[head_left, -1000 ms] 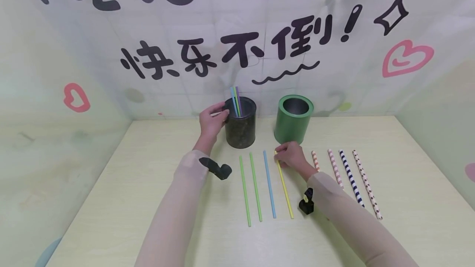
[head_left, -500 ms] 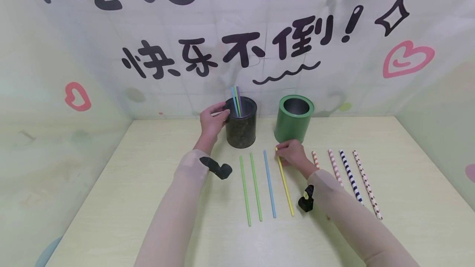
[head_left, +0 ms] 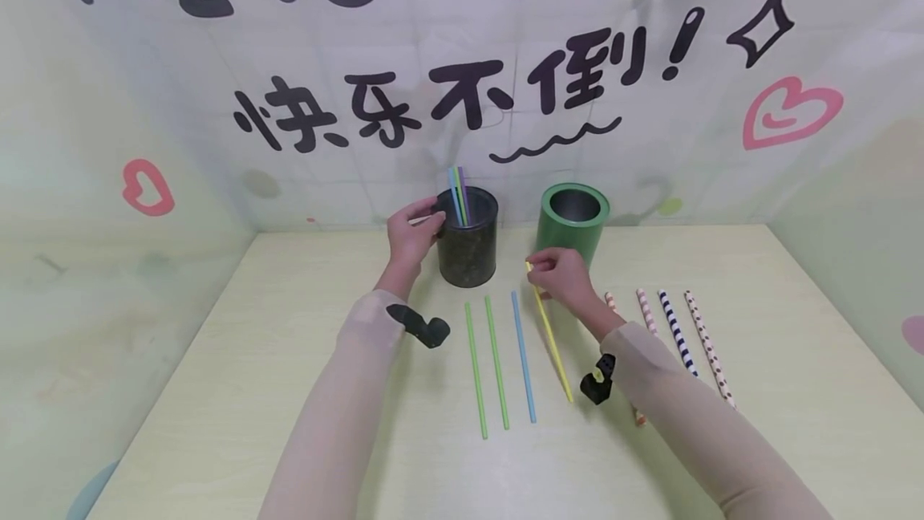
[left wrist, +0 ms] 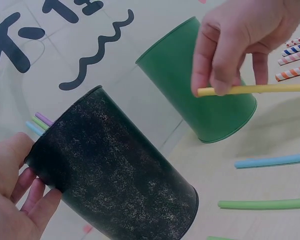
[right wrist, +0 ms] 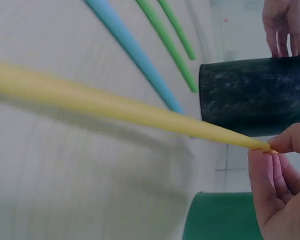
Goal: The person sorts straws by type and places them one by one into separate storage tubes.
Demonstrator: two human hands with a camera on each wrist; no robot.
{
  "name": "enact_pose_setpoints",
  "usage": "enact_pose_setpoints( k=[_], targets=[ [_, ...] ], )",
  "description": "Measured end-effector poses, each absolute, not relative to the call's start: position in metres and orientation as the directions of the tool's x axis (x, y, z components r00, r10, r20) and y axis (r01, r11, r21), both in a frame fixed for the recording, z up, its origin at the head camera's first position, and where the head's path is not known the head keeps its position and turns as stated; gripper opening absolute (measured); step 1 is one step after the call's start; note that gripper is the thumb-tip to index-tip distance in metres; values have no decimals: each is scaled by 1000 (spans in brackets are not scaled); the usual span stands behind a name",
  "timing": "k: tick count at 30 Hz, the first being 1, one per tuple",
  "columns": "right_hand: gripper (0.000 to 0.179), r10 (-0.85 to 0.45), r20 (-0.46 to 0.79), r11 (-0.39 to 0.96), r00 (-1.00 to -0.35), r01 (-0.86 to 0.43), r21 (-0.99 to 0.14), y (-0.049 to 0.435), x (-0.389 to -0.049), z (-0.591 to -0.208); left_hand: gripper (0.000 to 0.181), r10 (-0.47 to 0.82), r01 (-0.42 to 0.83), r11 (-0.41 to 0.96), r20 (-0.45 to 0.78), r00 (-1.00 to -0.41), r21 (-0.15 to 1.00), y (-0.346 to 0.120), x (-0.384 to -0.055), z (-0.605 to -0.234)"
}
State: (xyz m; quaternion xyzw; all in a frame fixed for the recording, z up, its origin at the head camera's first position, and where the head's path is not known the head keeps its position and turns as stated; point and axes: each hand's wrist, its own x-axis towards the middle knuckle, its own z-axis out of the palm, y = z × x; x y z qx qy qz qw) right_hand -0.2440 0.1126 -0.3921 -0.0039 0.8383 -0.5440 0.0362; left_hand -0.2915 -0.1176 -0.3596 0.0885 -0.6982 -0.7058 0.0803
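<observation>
In the head view my right hand [head_left: 561,275] pinches a yellow straw [head_left: 550,335] at its far end, between thumb and fingertips. That end is lifted off the table, in front of the green can [head_left: 570,235]. My left hand [head_left: 414,239] holds the black can [head_left: 468,255] at the left side of its rim, thumb and fingers on it; the left wrist view shows these fingers [left wrist: 42,210] against the wall. Blue, green and purple straws [head_left: 460,197] lean inside the black can. A blue straw [head_left: 524,359] and two green straws [head_left: 476,371] lie on the table.
Right of my right forearm lie several striped or dotted straws: orange-striped [left wrist: 292,73], pink-striped [head_left: 646,311], navy-striped [head_left: 677,331] and brown-dotted [head_left: 709,347]. My sleeve covers part of them. A printed cloth backdrop [head_left: 346,183] hangs behind the table [head_left: 253,392].
My right hand has raised the far end of the yellow straw and moved it up and slightly left, toward the gap between the cans. My left hand stays at the black can.
</observation>
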Motion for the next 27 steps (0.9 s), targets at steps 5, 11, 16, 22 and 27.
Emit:
enact_pose_setpoints(
  k=[5,11,16,22,27],
  targets=[
    [27,-59,7,410,-998,-31,-912,105,-245,-378,34,-237,-18,-12,-20,-971,1000,-118,-292,-360],
    [24,-58,80,391,-995,-96,-915,99,-250,-356,34,-235,-14,-13,-16,-972,1000,-118,-292,-360],
    [22,-51,147,369,-988,-155,-917,97,-258,-335,34,-237,-17,-12,-19,-971,1000,-118,-292,-358],
    [23,-46,202,370,-978,-205,-906,91,-265,-308,34,-242,-17,-21,-22,-970,1000,-118,-293,-358],
    [27,-44,224,359,-974,-225,-906,86,-276,-288,34,-237,-24,-22,-28,-971,999,-118,-293,-358]
  ],
)
